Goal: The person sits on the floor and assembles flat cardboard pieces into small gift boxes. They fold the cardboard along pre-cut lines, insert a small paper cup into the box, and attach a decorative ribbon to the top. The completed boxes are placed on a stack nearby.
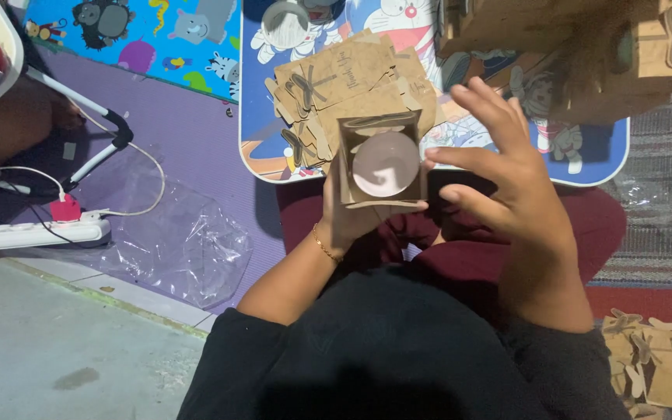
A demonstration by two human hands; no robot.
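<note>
1. Purple floor mat (196, 132) and a low cartoon-print table (585, 167) surround the seated person.
2. Left hand (351, 222) grips a brown cardboard box (383, 159) over the lap, its round window facing up.
3. Right hand (499, 175) hovers beside it, fingers spread, holding nothing.
4. Keeping the box level and supported underneath would likely help.

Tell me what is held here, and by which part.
The left hand holds a small brown cardboard box with a round window, its grip on the bottom and left side. The right hand is open beside it.

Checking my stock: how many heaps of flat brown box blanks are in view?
2: one heap of flat blanks on the cartoon table beyond the left hand; another at bottom right. More may be hidden.
</note>
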